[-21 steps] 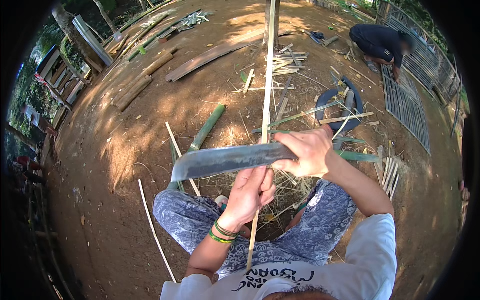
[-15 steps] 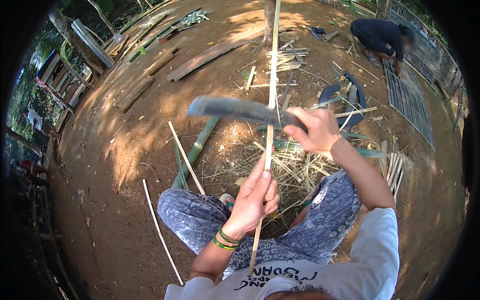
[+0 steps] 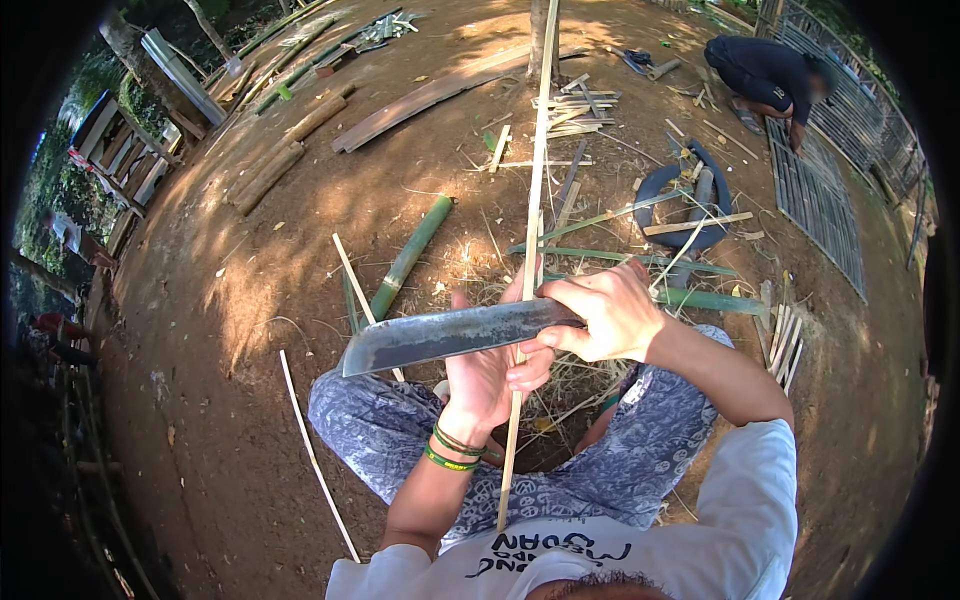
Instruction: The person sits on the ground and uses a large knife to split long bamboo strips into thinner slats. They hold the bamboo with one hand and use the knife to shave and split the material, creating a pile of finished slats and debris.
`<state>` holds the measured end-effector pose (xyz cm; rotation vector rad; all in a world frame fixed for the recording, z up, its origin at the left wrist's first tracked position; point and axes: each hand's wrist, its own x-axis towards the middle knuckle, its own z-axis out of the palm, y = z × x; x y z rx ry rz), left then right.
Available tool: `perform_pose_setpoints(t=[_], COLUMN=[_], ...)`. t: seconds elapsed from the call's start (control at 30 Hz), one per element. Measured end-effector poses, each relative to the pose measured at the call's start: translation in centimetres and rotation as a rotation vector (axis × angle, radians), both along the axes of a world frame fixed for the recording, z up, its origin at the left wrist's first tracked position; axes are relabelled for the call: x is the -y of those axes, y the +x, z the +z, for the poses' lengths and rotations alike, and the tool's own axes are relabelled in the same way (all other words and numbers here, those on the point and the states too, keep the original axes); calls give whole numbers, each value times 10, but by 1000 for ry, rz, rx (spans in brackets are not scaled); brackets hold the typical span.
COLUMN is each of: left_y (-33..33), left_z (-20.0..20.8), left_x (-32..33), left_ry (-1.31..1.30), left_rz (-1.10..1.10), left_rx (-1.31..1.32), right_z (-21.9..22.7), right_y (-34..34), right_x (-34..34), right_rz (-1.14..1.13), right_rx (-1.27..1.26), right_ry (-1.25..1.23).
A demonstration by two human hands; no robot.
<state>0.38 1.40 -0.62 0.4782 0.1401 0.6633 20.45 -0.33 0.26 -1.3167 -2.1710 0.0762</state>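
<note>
A long, pale bamboo strip (image 3: 541, 150) runs upright through the middle of the view, its near end against my shirt. My left hand (image 3: 488, 380) is around the strip, palm up, with some fingers curled at its edge. Part of that hand is hidden beneath the machete (image 3: 450, 336). My right hand (image 3: 606, 312) grips the machete at its handle end, and the broad dark blade points left across the strip and over my left hand. The handle itself is mostly covered by my fingers.
Thin shavings and green bamboo strips (image 3: 640, 262) lie beyond my knees. A green bamboo pole (image 3: 412, 258) rests left of them, near a loose pale strip (image 3: 318, 455). A black rubber ring (image 3: 655, 188) is at right. Farther off, a person (image 3: 765, 75) crouches beside a slatted panel (image 3: 820, 200).
The machete has come nearer to me along the strip, and its blade now lies over my left hand. My left fingers have loosened and turned upward.
</note>
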Motion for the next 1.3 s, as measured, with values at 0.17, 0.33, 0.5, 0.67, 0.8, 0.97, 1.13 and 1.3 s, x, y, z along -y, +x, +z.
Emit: perform_pose_setpoints(t=[0.17, 0.33, 0.5, 0.67, 0.8, 0.97, 1.13, 1.3], left_y=[0, 0, -4, -9, 6, 10, 13, 11], left_z=[-11, -3, 1, -7, -2, -7, 0, -1], left_x=[2, 14, 27, 48, 16, 4, 10, 11], left_ry=[5, -1, 57, 74, 66, 62, 193, 204], left_rz=[0, 48, -9, -48, -22, 4, 44, 48], left_rx=[-20, -121, -150, -98, -55, -117, -264, -295], right_z=[-7, -11, -3, 14, 1, -7, -8, -7], right_y=[5, 8, 17, 73, 36, 12, 19, 19], right_x=[-4, -3, -8, -28, -7, 2, 0, -1], right_rz=[-5, 6, -156, -390, -137, -43, -74, -81], right_rx=[46, 52, 29, -143, -156, -36, -1, 12], right_ry=[28, 103, 125, 58, 50, -14, 57, 86])
